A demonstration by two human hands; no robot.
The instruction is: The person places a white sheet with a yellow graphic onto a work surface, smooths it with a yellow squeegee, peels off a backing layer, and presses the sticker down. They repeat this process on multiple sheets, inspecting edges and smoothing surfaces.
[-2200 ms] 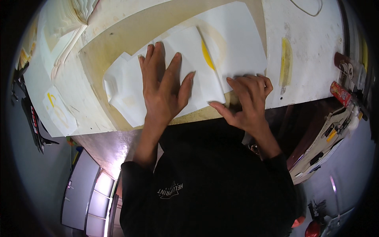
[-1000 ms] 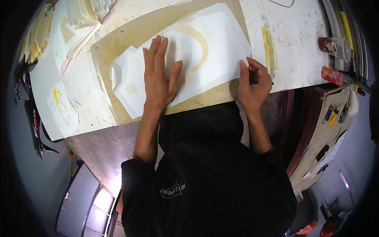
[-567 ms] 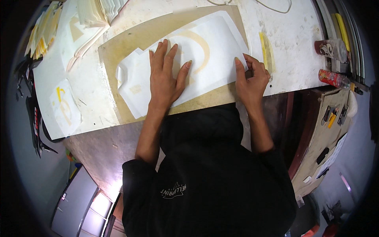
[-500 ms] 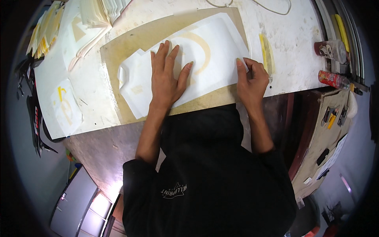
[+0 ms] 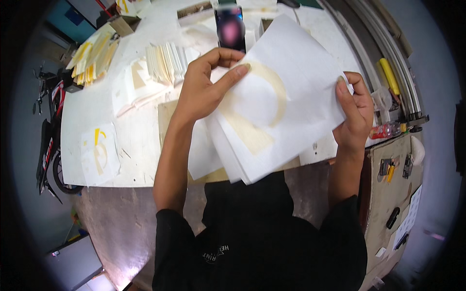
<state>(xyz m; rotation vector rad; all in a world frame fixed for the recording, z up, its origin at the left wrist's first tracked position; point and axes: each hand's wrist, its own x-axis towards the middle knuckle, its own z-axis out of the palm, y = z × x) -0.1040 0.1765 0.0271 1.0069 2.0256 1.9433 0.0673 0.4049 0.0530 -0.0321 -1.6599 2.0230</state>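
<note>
White paper sheets (image 5: 306, 72) with a tan curved shape and a tan bar showing on them are held up, tilted, above the table's front edge. My left hand (image 5: 206, 85) pinches their upper left edge between thumb and fingers. On the opposite edge my right hand (image 5: 355, 109) grips the paper, thumb on the near face and fingers behind. Several layers fan out at the lower left corner. Partly covered by the paper, a tan board (image 5: 167, 119) lies on the white table (image 5: 73, 160).
Folded white paper (image 5: 167, 63) and yellow-marked pieces (image 5: 94, 56) lie at the far left. A small sheet with yellow and tan shapes (image 5: 99, 157) rests near the left edge. Behind the paper stands a lit phone (image 5: 229, 29); a red-labelled bottle (image 5: 385, 131) lies at right.
The paper, flat on the tan board before, has been lifted off and tilted up. My left hand went from lying spread on it to pinching its edge. The view has shifted, showing more of the table's far side.
</note>
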